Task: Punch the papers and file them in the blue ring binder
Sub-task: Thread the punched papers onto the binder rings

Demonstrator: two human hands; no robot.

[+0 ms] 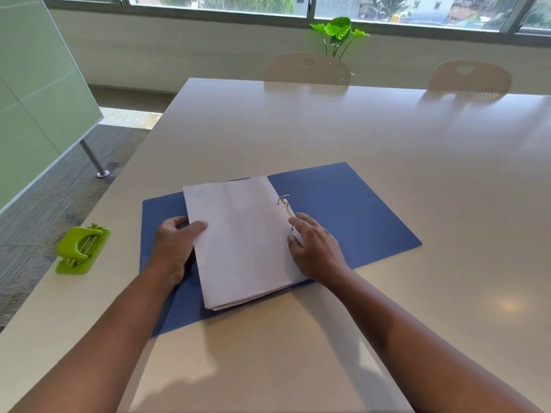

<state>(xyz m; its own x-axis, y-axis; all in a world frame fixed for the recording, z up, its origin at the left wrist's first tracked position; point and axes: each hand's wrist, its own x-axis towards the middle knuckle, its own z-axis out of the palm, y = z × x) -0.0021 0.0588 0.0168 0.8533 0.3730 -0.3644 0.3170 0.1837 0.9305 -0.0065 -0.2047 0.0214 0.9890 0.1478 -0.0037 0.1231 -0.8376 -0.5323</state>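
The blue ring binder (351,210) lies open and flat on the table. A stack of white papers (241,239) rests on its left half, with the right edge at the metal rings (285,204). The far ring passes through the paper near its top corner. My left hand (174,248) grips the stack's left edge, thumb on top. My right hand (316,248) rests on the stack's right edge by the near ring, fingers spread and pressing on the sheets; the near ring is hidden under it. A green hole punch (81,248) sits on the table to the left.
The white table (387,138) stretches far and right of the binder. Its left edge runs just beside the hole punch. Two beige chairs (307,68) stand at the far side, with a green plant (340,34) behind them.
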